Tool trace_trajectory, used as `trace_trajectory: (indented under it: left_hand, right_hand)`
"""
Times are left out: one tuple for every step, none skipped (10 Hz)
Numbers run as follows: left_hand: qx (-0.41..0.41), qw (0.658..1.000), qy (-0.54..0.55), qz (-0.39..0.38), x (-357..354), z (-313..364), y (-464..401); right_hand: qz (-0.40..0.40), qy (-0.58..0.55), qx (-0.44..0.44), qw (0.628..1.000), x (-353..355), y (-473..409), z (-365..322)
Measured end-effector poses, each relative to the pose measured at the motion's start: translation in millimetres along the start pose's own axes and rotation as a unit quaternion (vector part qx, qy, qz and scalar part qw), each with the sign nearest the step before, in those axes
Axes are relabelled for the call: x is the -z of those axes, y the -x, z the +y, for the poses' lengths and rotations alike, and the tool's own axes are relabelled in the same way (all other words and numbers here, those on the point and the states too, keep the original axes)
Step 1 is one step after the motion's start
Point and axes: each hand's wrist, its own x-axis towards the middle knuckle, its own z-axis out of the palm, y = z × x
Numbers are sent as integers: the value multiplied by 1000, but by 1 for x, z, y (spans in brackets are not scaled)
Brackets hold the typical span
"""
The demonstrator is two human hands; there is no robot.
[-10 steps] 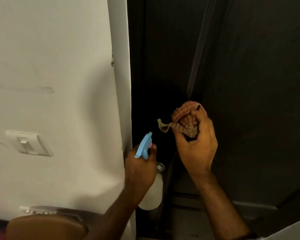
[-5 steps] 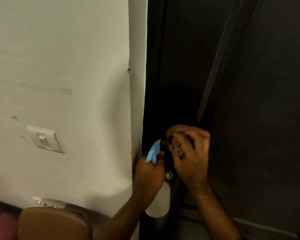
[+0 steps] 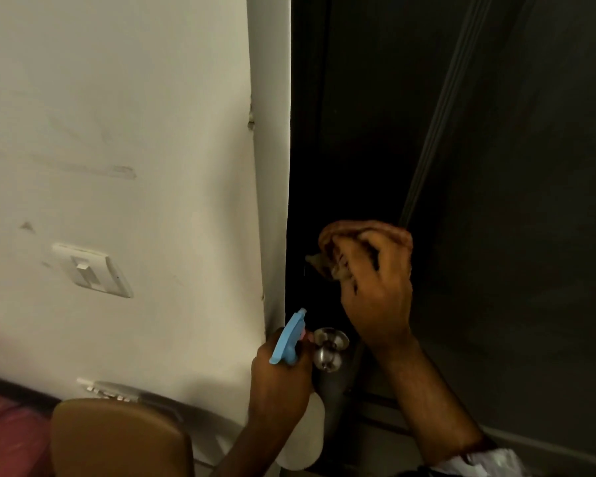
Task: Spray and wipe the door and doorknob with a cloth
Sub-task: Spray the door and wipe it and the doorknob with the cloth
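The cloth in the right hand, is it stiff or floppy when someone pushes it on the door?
Probably floppy: the cloth bunches up in the right hand, a loose corner hanging out. It likely folds against the dark door and seems light.

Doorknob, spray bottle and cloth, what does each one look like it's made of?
Doorknob: likely metal, a brushed silvery finish with soft highlights.
Spray bottle: looks like plastic, a matte blue trigger head on a whitish, translucent-looking body.
Cloth: woven fabric, reddish-brown, bunched in soft folds in the right hand; the dim light hides its pattern.
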Motion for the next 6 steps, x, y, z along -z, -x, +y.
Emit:
trace_trajectory:
  left_hand:
    - [12, 1000, 4, 0, -1, -1, -2]
    - [26, 1000, 3, -4, -1, -3, 0]
    - [37, 999, 7, -4, -1, -6, -2]
    - [70, 997, 19, -4, 0, -9, -6]
    - [78, 996, 24, -24, 1, -13, -5]
    - [84, 993, 78, -24, 6, -17, 2]
  right_hand:
    - [26, 19, -28, 999, -9, -8, -15]
    - [-57, 37, 83, 994, -24, 16, -13]
    - [-130, -2, 118, 984, -30, 41, -5]
    - [-183, -2, 109, 977, -19, 54, -3]
    - [-256, -17, 43, 966, -2, 79, 3]
    - [-279, -76, -243, 926, 3, 124, -8]
